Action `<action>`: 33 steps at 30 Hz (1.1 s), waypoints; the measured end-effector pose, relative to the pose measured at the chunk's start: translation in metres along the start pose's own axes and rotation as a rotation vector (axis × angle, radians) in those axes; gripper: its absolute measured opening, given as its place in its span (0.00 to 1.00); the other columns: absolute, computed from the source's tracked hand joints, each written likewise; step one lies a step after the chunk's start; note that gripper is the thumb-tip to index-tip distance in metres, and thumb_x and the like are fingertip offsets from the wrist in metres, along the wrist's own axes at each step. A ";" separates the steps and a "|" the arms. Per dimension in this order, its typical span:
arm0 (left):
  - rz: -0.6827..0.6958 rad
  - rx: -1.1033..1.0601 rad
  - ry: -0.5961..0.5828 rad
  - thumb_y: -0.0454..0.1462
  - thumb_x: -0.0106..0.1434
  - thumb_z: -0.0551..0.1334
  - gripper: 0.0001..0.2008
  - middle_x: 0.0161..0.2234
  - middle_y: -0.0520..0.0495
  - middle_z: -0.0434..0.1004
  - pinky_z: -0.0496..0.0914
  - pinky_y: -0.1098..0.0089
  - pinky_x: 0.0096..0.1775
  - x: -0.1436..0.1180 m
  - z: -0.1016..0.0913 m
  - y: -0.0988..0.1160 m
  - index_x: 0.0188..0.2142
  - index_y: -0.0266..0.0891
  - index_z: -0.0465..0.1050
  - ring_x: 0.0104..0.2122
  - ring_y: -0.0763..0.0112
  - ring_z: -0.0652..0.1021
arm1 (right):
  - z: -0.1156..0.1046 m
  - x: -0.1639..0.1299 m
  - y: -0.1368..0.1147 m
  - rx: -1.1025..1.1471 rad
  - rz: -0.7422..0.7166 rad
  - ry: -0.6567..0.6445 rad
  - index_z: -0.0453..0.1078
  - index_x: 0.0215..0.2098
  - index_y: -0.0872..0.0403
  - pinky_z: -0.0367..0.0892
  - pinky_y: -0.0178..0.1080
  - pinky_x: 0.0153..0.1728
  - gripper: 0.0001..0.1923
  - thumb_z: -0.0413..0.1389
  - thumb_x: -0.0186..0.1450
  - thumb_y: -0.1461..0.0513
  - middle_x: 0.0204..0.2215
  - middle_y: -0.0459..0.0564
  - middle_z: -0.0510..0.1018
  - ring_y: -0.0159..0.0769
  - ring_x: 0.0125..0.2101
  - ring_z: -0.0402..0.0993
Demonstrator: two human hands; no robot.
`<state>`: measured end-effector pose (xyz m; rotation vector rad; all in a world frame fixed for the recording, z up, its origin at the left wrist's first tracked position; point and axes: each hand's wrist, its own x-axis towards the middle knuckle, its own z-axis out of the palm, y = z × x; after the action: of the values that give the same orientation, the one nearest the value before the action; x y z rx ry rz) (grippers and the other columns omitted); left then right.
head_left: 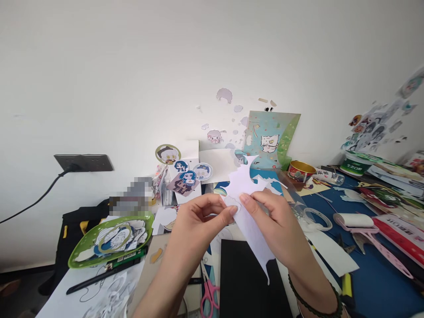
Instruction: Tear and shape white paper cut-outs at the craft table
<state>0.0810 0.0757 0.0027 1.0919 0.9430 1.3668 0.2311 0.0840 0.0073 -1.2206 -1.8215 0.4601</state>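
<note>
Between my hands hangs a white sheet of paper [251, 234] with jagged, cut-out edges, held up over the desk. My left hand [202, 221] pinches its left edge, thumb and fingers closed on a small pale cutout [232, 202] that lies against the sheet. Gripping the sheet from the right is my right hand [273, 216], its thumb on the front and its fingers behind. Whether the small cutout is still joined to the sheet I cannot tell. Below the paper lies a black board [253, 282], with pink-handled scissors [208, 293] to its left.
A green tray [77, 254] with several paper cutouts stands at the left. Character stickers [188, 178] rest on a white box, and more cutouts stick to the wall. On the right are a tape roll [318, 219], a pink lint roller [374, 240] and a gold tin [301, 170].
</note>
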 end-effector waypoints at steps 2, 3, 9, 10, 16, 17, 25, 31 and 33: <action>-0.017 0.000 0.006 0.34 0.47 0.72 0.09 0.19 0.56 0.73 0.70 0.77 0.29 -0.001 0.001 0.000 0.24 0.38 0.72 0.22 0.78 0.73 | 0.000 0.001 0.000 -0.008 -0.001 0.002 0.53 0.19 0.53 0.54 0.37 0.29 0.21 0.47 0.68 0.55 0.19 0.42 0.60 0.32 0.26 0.58; -0.019 0.003 0.011 0.33 0.47 0.72 0.09 0.19 0.56 0.72 0.70 0.78 0.29 -0.001 0.001 0.000 0.24 0.38 0.72 0.22 0.78 0.73 | 0.001 0.001 0.001 -0.011 -0.002 0.003 0.53 0.19 0.53 0.54 0.37 0.29 0.21 0.47 0.68 0.55 0.19 0.42 0.60 0.32 0.26 0.58; -0.016 0.031 0.000 0.34 0.47 0.71 0.09 0.19 0.57 0.70 0.70 0.78 0.29 0.001 0.003 -0.001 0.25 0.38 0.73 0.23 0.78 0.73 | 0.002 0.000 0.001 -0.034 -0.027 0.022 0.58 0.19 0.53 0.55 0.37 0.29 0.20 0.48 0.67 0.55 0.19 0.43 0.62 0.32 0.26 0.59; -0.024 0.020 -0.006 0.34 0.48 0.71 0.08 0.19 0.57 0.71 0.70 0.78 0.28 0.001 0.003 -0.001 0.26 0.38 0.73 0.22 0.78 0.73 | 0.002 0.000 0.001 -0.034 -0.031 0.020 0.59 0.19 0.53 0.55 0.37 0.29 0.19 0.49 0.67 0.55 0.19 0.43 0.62 0.32 0.26 0.60; -0.061 -0.083 -0.005 0.32 0.44 0.73 0.12 0.16 0.59 0.71 0.70 0.80 0.26 0.004 -0.001 -0.003 0.29 0.38 0.74 0.20 0.80 0.72 | 0.000 0.005 0.003 0.079 -0.020 -0.050 0.54 0.18 0.53 0.54 0.35 0.27 0.21 0.48 0.67 0.56 0.18 0.41 0.59 0.29 0.23 0.57; -0.056 -0.090 0.001 0.32 0.44 0.73 0.13 0.16 0.59 0.71 0.70 0.79 0.26 0.005 -0.001 -0.004 0.28 0.38 0.74 0.19 0.81 0.72 | 0.000 0.007 0.004 0.108 -0.018 -0.071 0.53 0.18 0.53 0.54 0.35 0.26 0.21 0.48 0.67 0.56 0.18 0.41 0.58 0.29 0.23 0.56; -0.087 0.001 0.056 0.35 0.41 0.74 0.15 0.18 0.57 0.73 0.73 0.77 0.27 0.006 -0.001 -0.003 0.27 0.38 0.72 0.21 0.77 0.75 | 0.000 0.013 0.007 0.056 -0.066 -0.124 0.60 0.18 0.53 0.56 0.35 0.27 0.20 0.49 0.67 0.56 0.18 0.41 0.62 0.30 0.25 0.60; -0.088 -0.054 0.151 0.37 0.44 0.74 0.13 0.22 0.53 0.77 0.74 0.77 0.31 0.021 -0.012 -0.011 0.24 0.36 0.71 0.22 0.76 0.78 | -0.019 0.020 0.021 0.034 -0.055 0.036 0.72 0.40 0.49 0.62 0.43 0.46 0.13 0.50 0.66 0.52 0.43 0.49 0.76 0.40 0.46 0.69; -0.053 -0.167 0.224 0.35 0.44 0.74 0.14 0.24 0.53 0.78 0.75 0.77 0.34 0.026 -0.013 -0.015 0.26 0.37 0.71 0.26 0.76 0.79 | -0.028 0.025 0.034 0.066 0.068 0.169 0.69 0.48 0.48 0.62 0.45 0.48 0.19 0.49 0.65 0.49 0.49 0.51 0.74 0.43 0.51 0.67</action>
<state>0.0725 0.1040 -0.0131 0.7951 0.9912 1.5170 0.2698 0.1166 0.0101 -1.2410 -1.6142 0.4383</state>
